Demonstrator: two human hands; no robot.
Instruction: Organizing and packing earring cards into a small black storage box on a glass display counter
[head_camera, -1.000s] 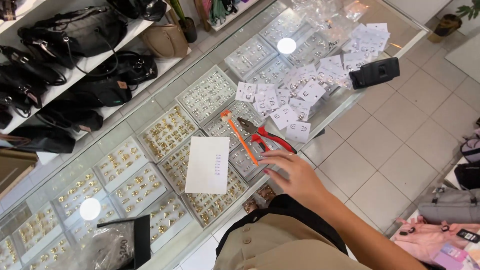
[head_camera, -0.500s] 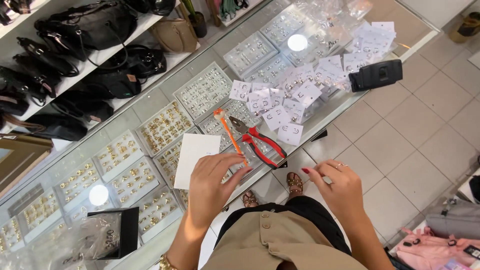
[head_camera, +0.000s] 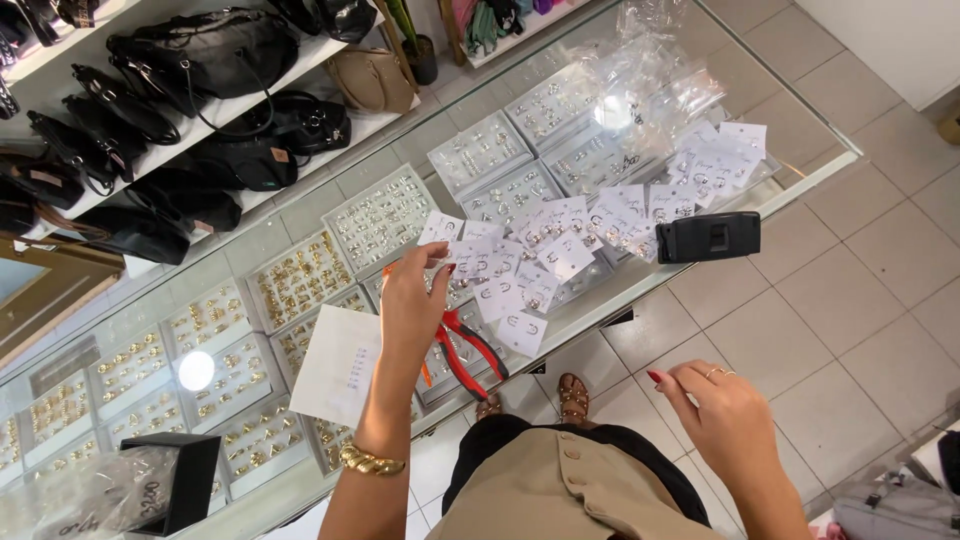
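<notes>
Left hand: the left hand (head_camera: 418, 300) reaches out over the glass-topped display counter (head_camera: 800, 170), thumb and forefinger pinched together on the corner of a small white square earring card (head_camera: 441, 228); a chunky gold bracelet (head_camera: 372, 461) sits on the wrist.
Right hand: the right hand (head_camera: 722, 410) hangs low beside the body, off the counter and over the pale tiled floor (head_camera: 860, 290), fingers loosely curled and holding nothing; it wears rings.
Held card: it lies at the near-left edge of a loose spread of similar white earring cards (head_camera: 560, 245) scattered across the middle of the glass, touching or overlapping its neighbours.
Just beside the left hand: red-handled pliers (head_camera: 470, 350) and an orange-handled tool (head_camera: 425, 372), mostly hidden by the forearm, lie on the glass under the wrist; a white paper sheet (head_camera: 338, 365) lies to the left.
Further out: a black rectangular device (head_camera: 708, 237) rests at the counter's right end, crumpled clear plastic bags (head_camera: 650, 90) beyond the cards, a black box stand (head_camera: 172, 480) at the near-left end.
Under the glass: trays of gold-coloured jewellery (head_camera: 300, 280) to the left, silver-coloured ones (head_camera: 490, 150) to the right.
Step in hand: judged from the pinch, one card is being picked from the spread.
Next move calls for: a clean lift of that single card without dragging its neighbours; the free right hand would have to come up if a tool is wanted.
</notes>
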